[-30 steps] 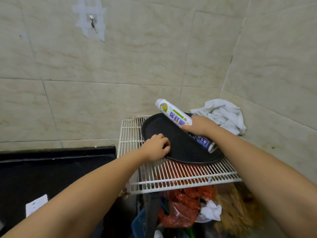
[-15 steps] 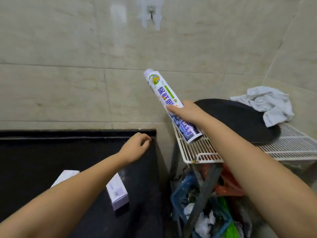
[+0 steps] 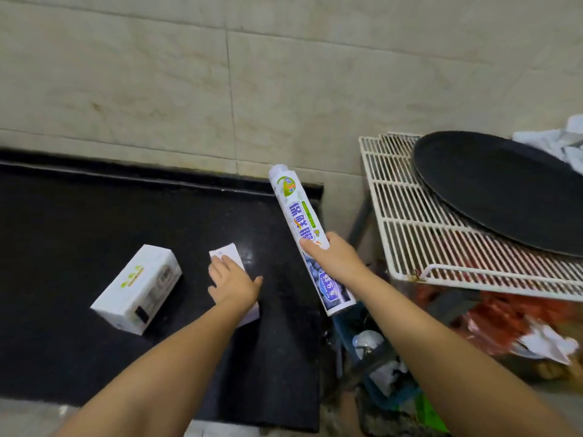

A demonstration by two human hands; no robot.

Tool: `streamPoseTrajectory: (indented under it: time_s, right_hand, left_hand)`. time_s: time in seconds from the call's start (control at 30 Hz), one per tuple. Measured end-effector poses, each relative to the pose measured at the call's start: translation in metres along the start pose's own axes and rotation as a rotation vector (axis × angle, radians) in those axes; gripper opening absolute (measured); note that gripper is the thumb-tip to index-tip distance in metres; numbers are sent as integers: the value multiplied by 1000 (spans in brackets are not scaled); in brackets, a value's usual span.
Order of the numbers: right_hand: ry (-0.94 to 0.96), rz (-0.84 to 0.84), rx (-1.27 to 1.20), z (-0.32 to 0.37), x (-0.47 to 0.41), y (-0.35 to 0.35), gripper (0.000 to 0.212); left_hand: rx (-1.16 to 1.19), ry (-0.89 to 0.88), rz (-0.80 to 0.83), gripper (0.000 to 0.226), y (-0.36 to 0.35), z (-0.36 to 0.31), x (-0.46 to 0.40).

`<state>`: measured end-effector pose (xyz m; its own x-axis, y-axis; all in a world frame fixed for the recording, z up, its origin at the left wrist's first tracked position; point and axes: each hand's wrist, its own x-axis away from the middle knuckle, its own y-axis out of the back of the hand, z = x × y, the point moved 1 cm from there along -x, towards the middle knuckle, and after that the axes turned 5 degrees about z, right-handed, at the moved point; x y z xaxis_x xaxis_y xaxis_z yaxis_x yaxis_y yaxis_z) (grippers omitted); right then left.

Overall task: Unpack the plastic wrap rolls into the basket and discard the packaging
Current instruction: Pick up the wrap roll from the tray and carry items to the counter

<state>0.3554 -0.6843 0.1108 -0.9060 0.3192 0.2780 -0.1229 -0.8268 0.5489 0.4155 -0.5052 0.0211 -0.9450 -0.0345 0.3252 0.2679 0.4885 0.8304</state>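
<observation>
Head camera looks down on a black glossy stone worktop (image 3: pixel 79 234) set against a beige tiled wall (image 3: pixel 284 74). At the worktop's right edge the right hand (image 3: pixel 334 263) is wrapped around the middle of a long white plastic wrap roll with blue and green print (image 3: pixel 303 228), holding it in the air, tilted so its capped end points far and left while its near end hangs over the gap beside the worktop. Left of it, the left hand (image 3: pixel 232 283) lies palm down, fingers spread and flat, on a small white box (image 3: pixel 225 255) resting on the worktop; it is pressing rather than gripping. Further left lies a larger white rectangular carton with green marks (image 3: pixel 137 288), apart from the hand. To the right stands a white wire rack shelf (image 3: pixel 410 222) carrying a round black tray (image 3: pixel 504 187), with a crumpled white cloth (image 3: pixel 564 143) at the tray's far right edge. Below the rack are red plastic bags (image 3: pixel 504 313) and a blue basket (image 3: pixel 388 402) holding crumpled items, mostly blurred.
</observation>
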Motion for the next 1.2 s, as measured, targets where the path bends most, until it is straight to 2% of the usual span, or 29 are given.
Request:
streamPoseTrajectory:
  time_s: [0.1,0.23,0.33,0.5,0.6,0.73,0.8,1.07,1.2]
  right_hand:
    - [8,42,39,-12,-10,-5,43]
    - [52,130,44,-11,-22,-16,44]
    - [108,199,47,3,-28,-35,43]
    - [236,333,-4,53,-24,-90,39]
    - [324,428,-4,90,-7,-131,40]
    - [432,553,-11,132,25,-196,31]
    - [453,614,22,152,49,-235,39]
    - [496,703,31,219,122,-367,46]
    - [522,694,32,250,147,-418,44]
  left_hand:
    - [107,112,21,93,-1,6,-3]
    - [122,94,-9,75,14,20,5]
    - [221,83,-154,69,39,35,21]
    - [384,-34,-438,68,97,79,55]
    - [438,-9,-537,67,131,125,78]
    - [446,83,-652,65,168,197,114]
    - [461,119,-697,63,183,238,134]
    - [424,213,-746,74,262,386,187]
    - [386,255,-765,72,304,458,198]
